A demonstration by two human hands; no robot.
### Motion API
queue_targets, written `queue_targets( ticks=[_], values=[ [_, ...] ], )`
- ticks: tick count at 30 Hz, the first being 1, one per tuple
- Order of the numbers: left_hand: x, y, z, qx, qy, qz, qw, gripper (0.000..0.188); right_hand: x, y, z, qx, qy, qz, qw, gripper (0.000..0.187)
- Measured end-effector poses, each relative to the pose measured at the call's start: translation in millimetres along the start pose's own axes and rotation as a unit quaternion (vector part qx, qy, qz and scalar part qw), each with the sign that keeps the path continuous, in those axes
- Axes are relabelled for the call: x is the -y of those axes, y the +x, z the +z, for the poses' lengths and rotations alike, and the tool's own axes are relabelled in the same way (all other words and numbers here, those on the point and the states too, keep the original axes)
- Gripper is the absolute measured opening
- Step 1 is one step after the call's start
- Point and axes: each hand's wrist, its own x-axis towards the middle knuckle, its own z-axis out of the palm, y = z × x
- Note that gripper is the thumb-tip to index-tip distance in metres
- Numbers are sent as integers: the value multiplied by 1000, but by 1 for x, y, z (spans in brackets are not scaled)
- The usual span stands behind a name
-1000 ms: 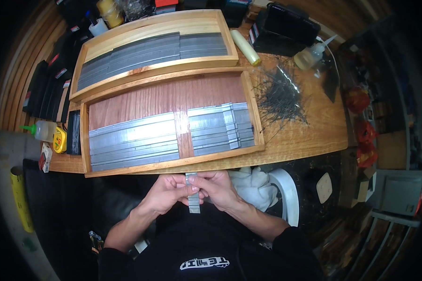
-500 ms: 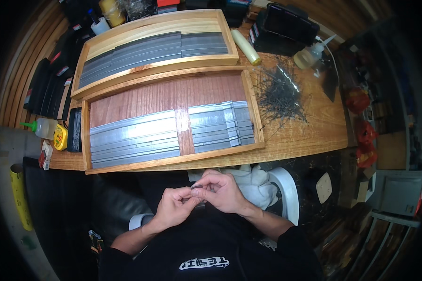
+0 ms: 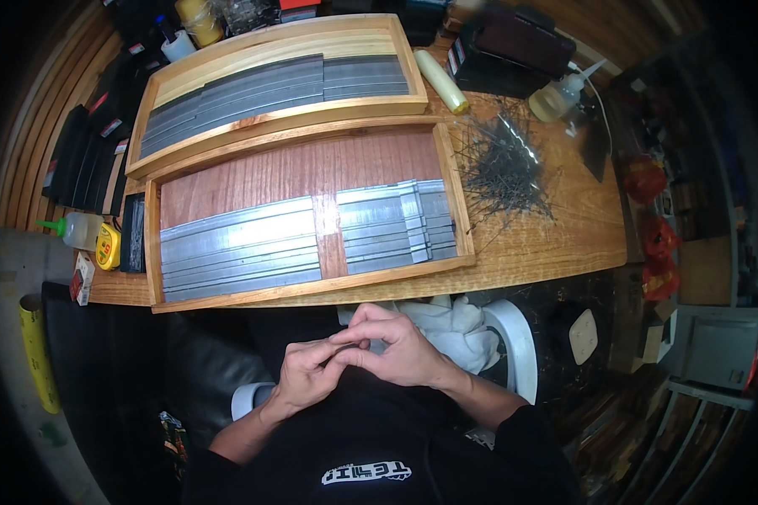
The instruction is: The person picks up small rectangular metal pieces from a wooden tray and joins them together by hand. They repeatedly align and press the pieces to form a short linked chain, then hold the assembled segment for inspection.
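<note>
1. While both hands meet just short of the bench edge, a thin dark strip (image 3: pixel 345 348) sits between their fingertips, mostly covered.
2. Left hand (image 3: pixel 306 370): fingers curled narrow, pinching the strip's left side.
3. Right hand (image 3: pixel 398 352): thumb and forefinger arched around a gap, tips closed on the strip – neither hand is nearer, both touch it.
4. Key relation: strip lies directly between the two pinches; its visible edge slants up toward the right hand. Full long axis is hard to tell – fingers hide much of it.
5. Beyond the hands, on the wooden workbench (image 3: pixel 556 252): near wooden tray (image 3: pixel 312 288), holding flat grey metal strips (image 3: pixel 236 244) in two groups, bare wood between.
6. Behind it, far wooden tray (image 3: pixel 328 109), darker strips inside.
7. Right of the near tray: tangled heap of thin dark wires (image 3: pixel 501 172).
</note>
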Motion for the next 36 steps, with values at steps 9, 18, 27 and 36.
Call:
queue_targets(
  ticks=[9,18,27,36],
  values=[
    [9,1,-2,15,16,69,997,19,-11,-3,-1,6,-23,-53,998,21],
    [2,5,-4,8,21,76,997,20,-10,-1,1,-19,-26,-81,996,13],
    [6,-2,-2,13,16,50,999,20,-10,-3,-2,5,-30,-54,998,19],
    [7,3,0,-4,8,63,998,24,-12,-2,0,-14,-25,-65,997,16]
  ],
)
